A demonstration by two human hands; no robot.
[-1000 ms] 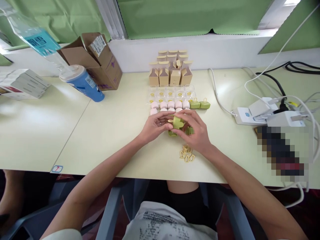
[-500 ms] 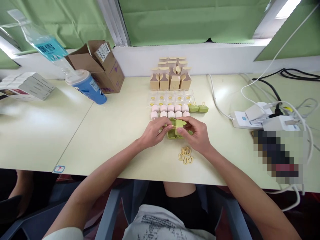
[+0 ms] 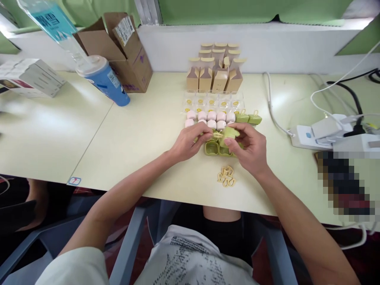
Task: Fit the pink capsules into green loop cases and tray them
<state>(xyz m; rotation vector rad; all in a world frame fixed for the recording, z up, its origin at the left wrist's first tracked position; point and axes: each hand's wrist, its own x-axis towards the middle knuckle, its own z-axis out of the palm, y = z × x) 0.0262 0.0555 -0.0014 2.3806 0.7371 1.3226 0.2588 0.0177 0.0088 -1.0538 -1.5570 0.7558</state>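
Observation:
My right hand [image 3: 251, 148] pinches a small green case [image 3: 229, 133] just above the table. My left hand [image 3: 190, 141] pinches a small tan loop [image 3: 217, 135] against the left side of that case. Below the two hands lie more open green cases [image 3: 211, 148]. A little heap of tan loops [image 3: 226, 177] sits nearer to me, by my right wrist. Behind my hands stand rows of pink cases [image 3: 211, 116], clear boxes [image 3: 211, 100], two closed green cases with loops [image 3: 248, 118] and a block of tan cartons [image 3: 214, 77].
A blue cup [image 3: 103, 80] and an open cardboard box [image 3: 124, 55] stand at the back left, with a white box [image 3: 29, 77] further left and a clear bottle [image 3: 53, 21] above. White power strips [image 3: 326, 132] and cables [image 3: 341, 85] lie at the right.
The view has shifted so the table appears higher and further right. My hands stay together at the green case, with the loop now pressed at its left side.

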